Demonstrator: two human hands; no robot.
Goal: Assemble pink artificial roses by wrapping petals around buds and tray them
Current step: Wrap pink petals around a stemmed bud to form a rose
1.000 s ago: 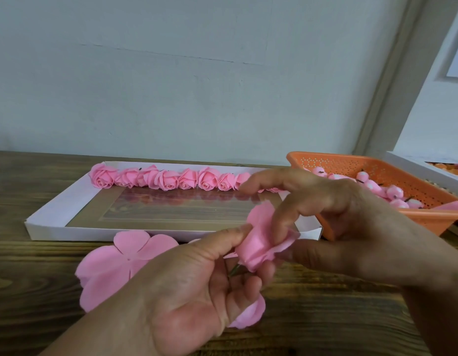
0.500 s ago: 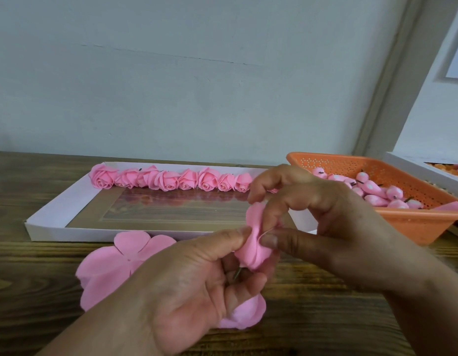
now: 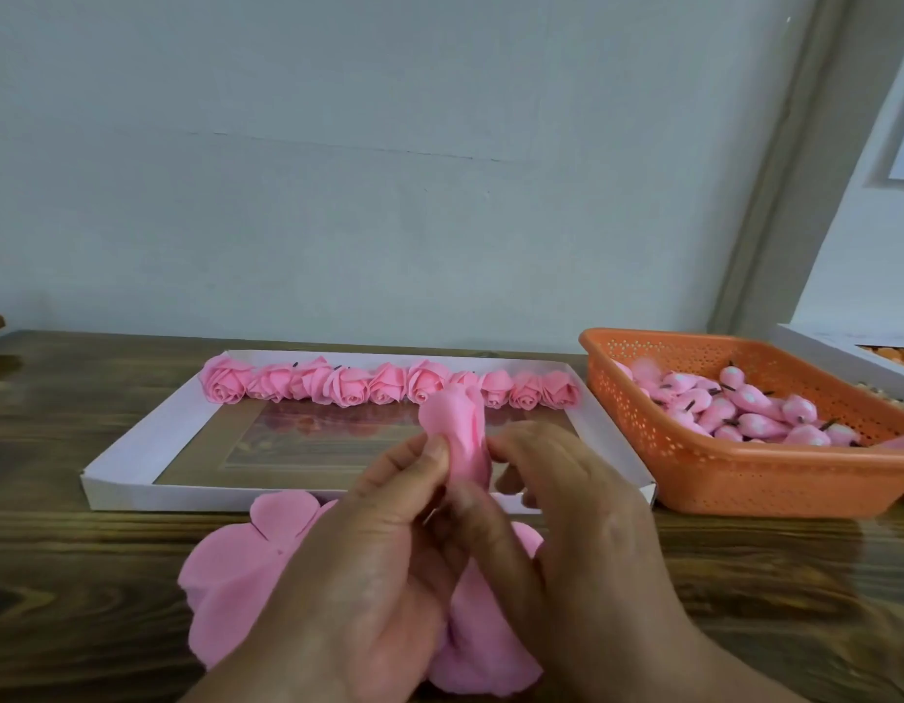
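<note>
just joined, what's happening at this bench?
A person is hand-assembling pink foam roses. Both hands, the left hand and the right hand, pinch a half-wrapped pink rose above the wooden table, pressing its petals in. Flat pink petal cut-outs lie beneath the hands. A row of finished pink roses lines the far edge of the shallow white cardboard tray. The orange perforated plastic basket to the right holds unwrapped pink buds.

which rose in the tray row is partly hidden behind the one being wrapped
The seventh from the left: the wrapped rose, pinched between left hand and right hand, rises in front of it. The others show whole.
</note>
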